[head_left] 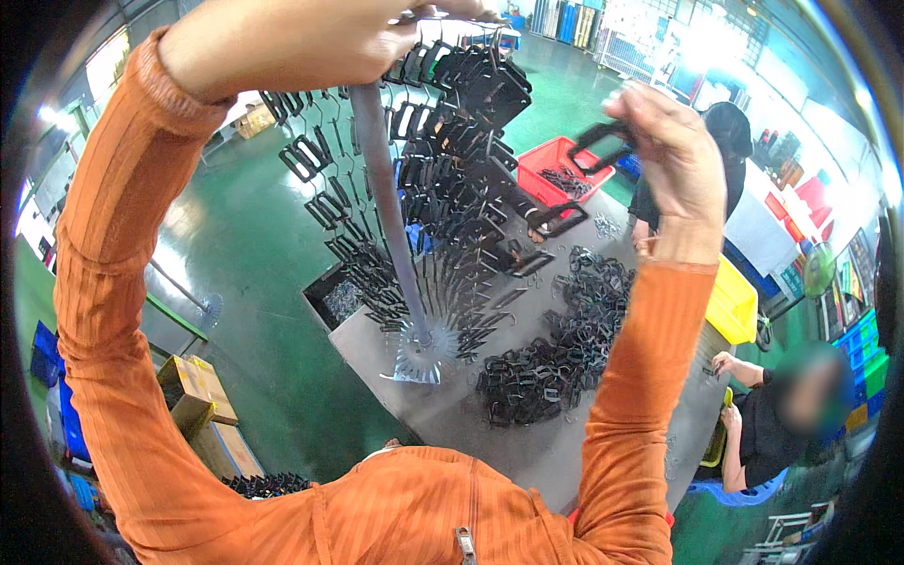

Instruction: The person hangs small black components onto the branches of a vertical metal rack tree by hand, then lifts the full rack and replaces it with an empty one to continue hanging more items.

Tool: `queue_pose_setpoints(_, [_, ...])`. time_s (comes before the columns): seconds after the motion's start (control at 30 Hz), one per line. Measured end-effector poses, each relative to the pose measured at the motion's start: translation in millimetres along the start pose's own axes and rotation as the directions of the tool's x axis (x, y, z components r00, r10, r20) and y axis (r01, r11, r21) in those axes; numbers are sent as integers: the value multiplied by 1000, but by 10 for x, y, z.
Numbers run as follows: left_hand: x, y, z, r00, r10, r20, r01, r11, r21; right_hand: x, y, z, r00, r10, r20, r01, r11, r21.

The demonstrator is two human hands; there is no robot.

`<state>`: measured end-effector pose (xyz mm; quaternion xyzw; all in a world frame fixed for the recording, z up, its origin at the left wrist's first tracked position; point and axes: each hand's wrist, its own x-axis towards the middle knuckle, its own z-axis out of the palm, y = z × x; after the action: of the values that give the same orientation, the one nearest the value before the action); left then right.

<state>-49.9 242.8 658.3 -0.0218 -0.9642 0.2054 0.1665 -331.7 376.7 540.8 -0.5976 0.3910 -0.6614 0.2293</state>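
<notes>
Raised at the top left, my left hand point(292, 42) has its fingers curled beside the top of a hanging rack; what they grip is cut off by the upper edge. The rack has a grey pole point(388, 188) with several tiers of wire hooks carrying black rectangular frames point(306, 158). My right hand point(673, 155), raised to the right of the rack, pinches a black rectangular frame point(600, 151) between thumb and fingers. Below my right forearm, a large pile of loose black frames point(541, 372) lies on the grey table point(452, 424).
A red basket point(556, 151) with small dark parts stands beyond the pile. A yellow bin point(734, 301) is at the table's right side. Two people in dark clothes work there, one point(753, 414) at the near right. Cardboard boxes point(202, 391) stand on the green floor at left.
</notes>
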Motion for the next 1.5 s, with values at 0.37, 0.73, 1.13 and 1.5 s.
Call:
queue_pose_setpoints(0.37, [-178, 11, -120, 1000, -6, 9, 8, 989, -148, -436, 191, -806, 767, 16, -642, -637, -106, -764])
queue_pose_setpoints(0.73, [107, 149, -104, 999, -33, 33, 35, 997, -63, 140, 92, 1248, 790, -604, -103, 252, 473, -844])
queue_pose_setpoints(1.13, [190, 181, -67, 991, 118, -62, -110, 985, 132, 297, -30, 774, 995, -88, 51, 92, 993, -80])
queue_pose_setpoints(1.5, [68, 32, -51, 1000, -7, -16, 5, 992, -127, -16, 4, 2, 999, 0, 34, -3, 995, 101])
